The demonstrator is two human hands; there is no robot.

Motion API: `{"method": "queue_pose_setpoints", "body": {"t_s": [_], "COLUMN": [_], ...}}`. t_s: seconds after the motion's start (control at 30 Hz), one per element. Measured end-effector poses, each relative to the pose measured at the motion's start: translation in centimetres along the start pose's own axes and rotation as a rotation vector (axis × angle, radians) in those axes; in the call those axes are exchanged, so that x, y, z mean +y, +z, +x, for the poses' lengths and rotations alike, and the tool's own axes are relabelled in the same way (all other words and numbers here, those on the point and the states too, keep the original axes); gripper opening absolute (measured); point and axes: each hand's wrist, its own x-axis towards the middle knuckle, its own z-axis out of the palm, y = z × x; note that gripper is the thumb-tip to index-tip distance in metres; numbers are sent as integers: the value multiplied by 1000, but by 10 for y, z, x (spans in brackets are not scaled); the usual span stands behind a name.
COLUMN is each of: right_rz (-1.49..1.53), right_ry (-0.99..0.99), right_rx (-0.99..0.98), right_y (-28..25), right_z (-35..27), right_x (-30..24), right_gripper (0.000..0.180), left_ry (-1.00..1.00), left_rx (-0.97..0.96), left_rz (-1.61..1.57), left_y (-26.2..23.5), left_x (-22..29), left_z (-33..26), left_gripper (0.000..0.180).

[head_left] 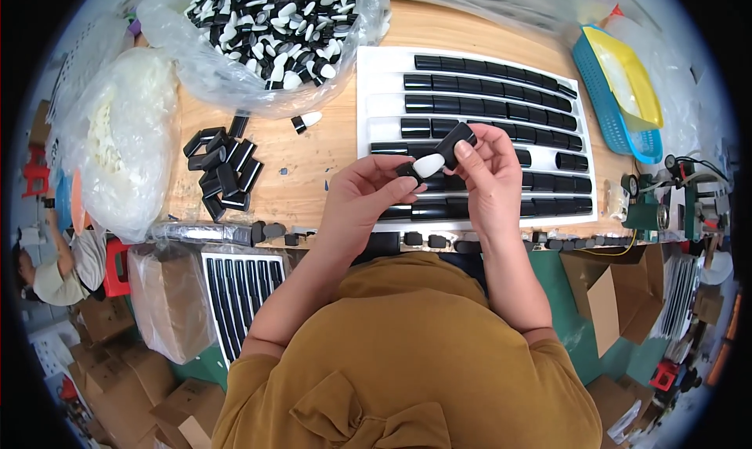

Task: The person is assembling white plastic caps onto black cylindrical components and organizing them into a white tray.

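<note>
My left hand (352, 198) pinches a small applicator (428, 165) by its black base, its white oval head pointing right. In my right hand (495, 175) is a glossy black hollow-looking cap (454, 143), held between thumb and fingers. The white head lies right beside the cap's lower end; whether it has entered cannot be told. Both hands are above a white tray (382, 61) lined with rows of black caps (489, 106), partly hidden by them. Left of the tray are a loose pile of black caps (225, 171) and a single white-headed applicator (307, 121).
A big clear bag (364, 18) of black-and-white applicators sits at the back left, beside another plastic bag (125, 135). Blue and yellow baskets (607, 96) stand at the right, near a gauge device (646, 210). Cardboard boxes (619, 284) lie below; a person (74, 269) works far left.
</note>
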Motion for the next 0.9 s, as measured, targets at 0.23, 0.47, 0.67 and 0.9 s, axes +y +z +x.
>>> {"method": "queue_pose_setpoints", "body": {"t_s": [0.23,0.47,0.67,0.9], "right_rz": [2,32,0,-75], "right_ry": [-175,-220,-158,-215], "right_rx": [-3,-68,-90,-167], "right_y": [14,20,16,13], "right_z": [-12,-17,-19,-18], "right_x": [2,2,-3,5], "right_gripper": [28,29,27,45], "left_ry": [37,44,11,-37], "left_rx": [60,66,70,127], "left_rz": [-8,-71,-37,-190], "left_y": [8,12,13,19], "left_x": [4,3,6,8], "left_z": [-2,-1,-3,-8], "left_gripper": [21,16,17,14]}}
